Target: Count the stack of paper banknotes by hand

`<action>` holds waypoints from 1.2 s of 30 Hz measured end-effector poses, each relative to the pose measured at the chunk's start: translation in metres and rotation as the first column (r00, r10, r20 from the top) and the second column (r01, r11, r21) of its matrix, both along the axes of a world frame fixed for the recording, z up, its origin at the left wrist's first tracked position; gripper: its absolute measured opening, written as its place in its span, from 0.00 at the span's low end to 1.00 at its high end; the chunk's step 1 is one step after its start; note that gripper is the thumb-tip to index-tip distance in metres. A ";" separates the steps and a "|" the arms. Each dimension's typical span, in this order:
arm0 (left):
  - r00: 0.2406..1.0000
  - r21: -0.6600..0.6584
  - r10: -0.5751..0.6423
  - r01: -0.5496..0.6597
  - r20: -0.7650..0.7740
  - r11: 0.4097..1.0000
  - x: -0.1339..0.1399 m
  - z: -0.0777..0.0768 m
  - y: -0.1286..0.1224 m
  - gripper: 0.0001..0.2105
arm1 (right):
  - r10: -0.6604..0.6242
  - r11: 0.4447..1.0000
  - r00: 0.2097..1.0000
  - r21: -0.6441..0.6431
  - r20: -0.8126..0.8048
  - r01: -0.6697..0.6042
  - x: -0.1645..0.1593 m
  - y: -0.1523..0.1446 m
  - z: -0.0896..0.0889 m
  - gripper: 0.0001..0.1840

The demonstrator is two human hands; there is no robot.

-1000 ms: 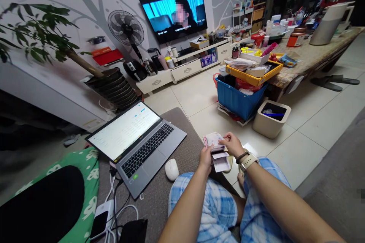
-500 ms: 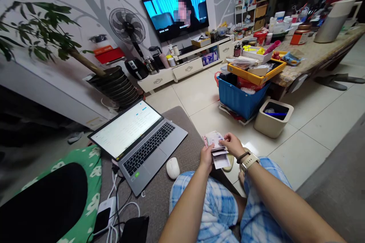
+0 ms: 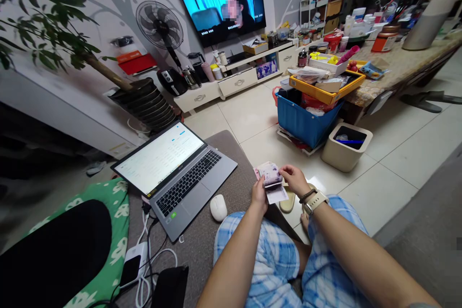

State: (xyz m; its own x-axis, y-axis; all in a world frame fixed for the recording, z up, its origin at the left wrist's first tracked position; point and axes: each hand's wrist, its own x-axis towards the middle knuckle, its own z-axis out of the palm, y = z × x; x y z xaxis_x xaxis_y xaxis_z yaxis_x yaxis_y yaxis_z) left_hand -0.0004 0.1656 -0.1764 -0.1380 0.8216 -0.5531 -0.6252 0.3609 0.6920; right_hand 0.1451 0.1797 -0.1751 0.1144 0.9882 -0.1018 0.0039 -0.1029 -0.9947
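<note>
A stack of banknotes [image 3: 271,176] is held above my knees, with purple and pinkish notes showing and a pale slip hanging below. Around its left edge my left hand [image 3: 259,193] is closed, thumb on top. My right hand [image 3: 294,179] is closed in a pinch at the upper right edge of a purple note, which bends up from the stack. A watch and a dark bracelet are on my right wrist. Left of my forearms, a white mouse [image 3: 218,208] lies beside an open laptop [image 3: 195,187] on the grey seat.
A blue bin [image 3: 301,122] with a yellow tray on top stands ahead, next to a beige waste bin [image 3: 346,148]. Cables and a white device [image 3: 133,264] lie at lower left. A crowded table [image 3: 390,70] stands to the right. A slipper [image 3: 288,202] is on the floor.
The purple note on top now bends upward in my right hand, which has moved up slightly. My left hand still grips the stack. The camera view has shifted a little.
</note>
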 end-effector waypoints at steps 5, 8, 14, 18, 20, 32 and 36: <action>1.000 -0.011 -0.009 0.009 0.022 1.000 0.000 0.001 0.000 0.10 | 0.020 1.000 0.994 -0.001 -0.103 -0.020 -0.002 0.000 0.000 0.28; 1.000 -0.007 -0.010 0.010 0.029 1.000 -0.001 0.001 0.000 0.10 | 0.033 0.999 0.989 -0.016 -0.148 -0.035 -0.002 0.001 0.000 0.28; 0.997 0.044 -0.072 0.072 0.017 0.996 0.000 0.003 -0.003 0.07 | 0.057 0.997 0.977 -0.041 -0.207 -0.067 -0.001 0.002 0.000 0.26; 0.989 0.006 -0.148 0.148 0.001 0.989 0.000 0.007 -0.007 0.07 | 0.062 0.995 0.972 -0.062 -0.225 -0.078 0.001 0.003 0.001 0.26; 0.985 -0.017 -0.173 0.173 0.013 0.985 0.000 0.008 -0.007 0.08 | 0.070 0.994 0.970 -0.066 -0.232 -0.087 0.002 0.003 0.003 0.27; 0.994 -0.006 -0.065 0.066 0.089 0.998 -0.006 0.001 0.001 0.11 | 0.144 0.987 0.963 -0.031 -0.229 -0.155 -0.002 -0.003 0.015 0.32; 0.998 -0.037 -0.016 0.019 0.065 0.999 -0.009 0.000 0.001 0.10 | 0.170 0.983 0.960 -0.034 -0.225 -0.182 0.000 -0.004 0.017 0.33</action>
